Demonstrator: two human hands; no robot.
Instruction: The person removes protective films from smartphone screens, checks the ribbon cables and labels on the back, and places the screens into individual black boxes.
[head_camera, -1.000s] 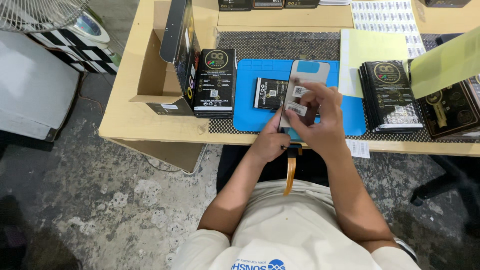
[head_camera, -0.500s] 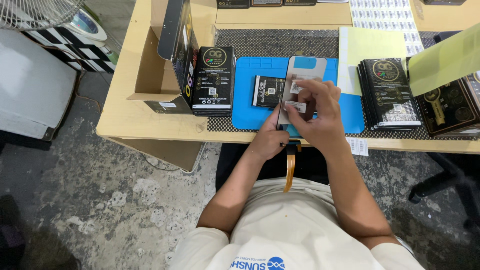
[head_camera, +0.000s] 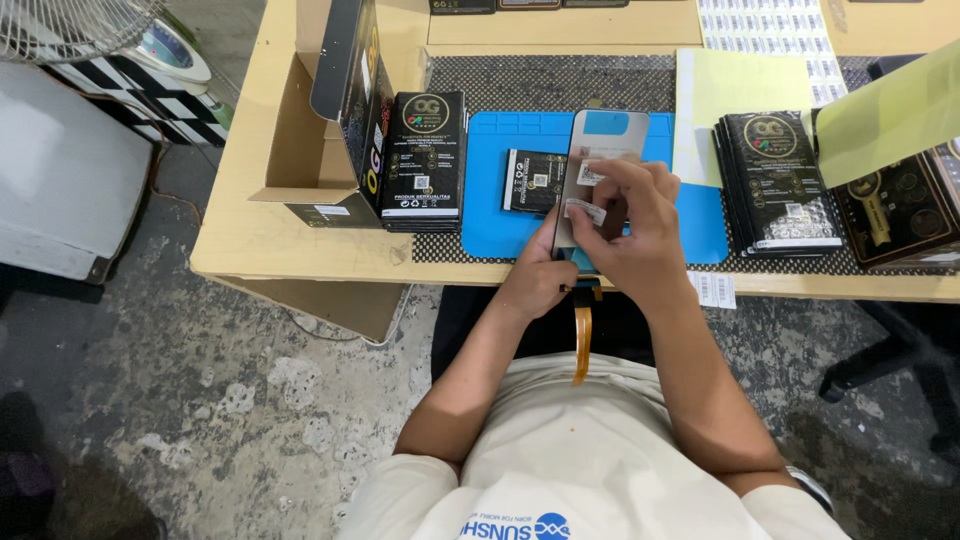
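My left hand (head_camera: 535, 283) holds the lower end of a flat grey phone screen panel (head_camera: 597, 150) above the blue mat (head_camera: 495, 200). An orange flex cable (head_camera: 581, 345) hangs from the panel's bottom. My right hand (head_camera: 625, 232) lies over the panel's middle, fingers pinching a small white sticker (head_camera: 585, 209) against it. A second white sticker (head_camera: 590, 173) sits on the panel just above. A small black packet (head_camera: 532, 181) lies on the mat to the left of the panel.
A stack of black flat boxes (head_camera: 424, 160) stands left of the mat beside an open cardboard carton (head_camera: 300, 150). More black boxes (head_camera: 775, 180) are stacked at right, with yellow-green sheets (head_camera: 740, 90) and label sheets (head_camera: 765, 25) behind. A fan (head_camera: 70, 25) is at top left.
My right hand has slid down the panel a little and presses the white sticker lower on it. My left hand keeps its hold on the panel's bottom.
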